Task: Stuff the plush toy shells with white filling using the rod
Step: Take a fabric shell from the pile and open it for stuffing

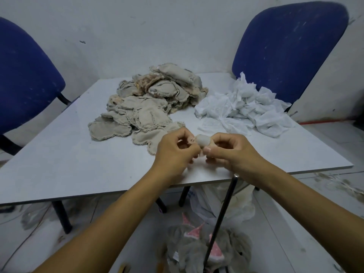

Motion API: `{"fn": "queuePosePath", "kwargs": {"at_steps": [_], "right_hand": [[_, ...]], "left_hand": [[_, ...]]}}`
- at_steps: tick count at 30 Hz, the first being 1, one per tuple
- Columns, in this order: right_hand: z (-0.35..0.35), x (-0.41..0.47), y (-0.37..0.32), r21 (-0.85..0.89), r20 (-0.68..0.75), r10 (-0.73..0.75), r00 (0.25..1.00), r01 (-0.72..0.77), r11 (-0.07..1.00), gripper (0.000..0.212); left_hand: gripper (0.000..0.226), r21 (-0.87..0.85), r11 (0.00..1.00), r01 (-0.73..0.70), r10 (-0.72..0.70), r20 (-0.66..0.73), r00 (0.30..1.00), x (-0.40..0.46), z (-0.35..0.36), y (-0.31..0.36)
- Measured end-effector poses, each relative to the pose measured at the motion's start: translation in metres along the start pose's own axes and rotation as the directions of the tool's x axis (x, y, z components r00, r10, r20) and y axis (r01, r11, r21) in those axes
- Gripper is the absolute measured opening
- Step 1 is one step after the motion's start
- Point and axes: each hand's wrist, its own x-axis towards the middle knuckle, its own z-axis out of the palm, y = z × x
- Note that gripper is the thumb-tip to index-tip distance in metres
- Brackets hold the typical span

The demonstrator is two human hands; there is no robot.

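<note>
Grey shell [202, 139] pinched between left hand [177, 148] and right hand [234, 152] fingertips

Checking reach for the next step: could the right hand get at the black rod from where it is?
Probably yes: the rod leans against the table edge just below the right hand, unobstructed, though its fingers hold a small shell.

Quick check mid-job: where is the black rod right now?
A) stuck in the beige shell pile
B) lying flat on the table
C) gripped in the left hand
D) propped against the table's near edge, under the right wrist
D: the rod leans up to the table edge, beneath the right hand, untouched.
</note>
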Motion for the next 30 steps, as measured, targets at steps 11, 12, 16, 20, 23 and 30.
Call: {"fn": "queuePosePath", "kwargs": {"at_steps": [11, 12, 16, 20, 23, 30], "right_hand": [[0.01, 0.002, 0.012, -0.435, -0.437, -0.256, 0.862, 0.046, 0.899, 0.028], [0.007, 0.001, 0.012, -0.384, -0.435, -0.235, 0.869, 0.057, 0.921, 0.035], [0.008, -0.004, 0.013, -0.367, -0.339, -0.249, 0.907, 0.115, 0.923, 0.042], [0.005, -0.003, 0.003, -0.145, -0.155, -0.147, 0.977, 0.125, 0.981, 0.029], [-0.001, 0.002, -0.001, 0.266, -0.268, 0.014, 0.963, 0.06, 0.962, 0.033], [0.006, 0.01, 0.007, -0.191, -0.217, -0.041, 0.975, -0.001, 0.982, 0.035]], "left_hand": [[0.013, 0.155, 0.978, -0.14, 0.112, 0.176, 0.978, -0.01, 0.02, 0.001], [0.016, 0.01, 1.0, -0.011, 0.009, 0.225, 0.974, -0.007, 0.016, 0.004], [0.009, -0.149, 0.956, 0.251, -0.204, 0.274, 0.94, 0.005, 0.008, 0.004], [0.011, -0.214, 0.955, 0.205, -0.162, 0.202, 0.966, 0.004, 0.002, 0.0], [0.011, -0.296, 0.922, 0.248, -0.115, 0.403, 0.908, 0.003, -0.011, 0.005], [0.023, 0.821, 0.568, 0.064, 0.058, -0.118, 0.991, 0.016, -0.035, -0.007]]}}
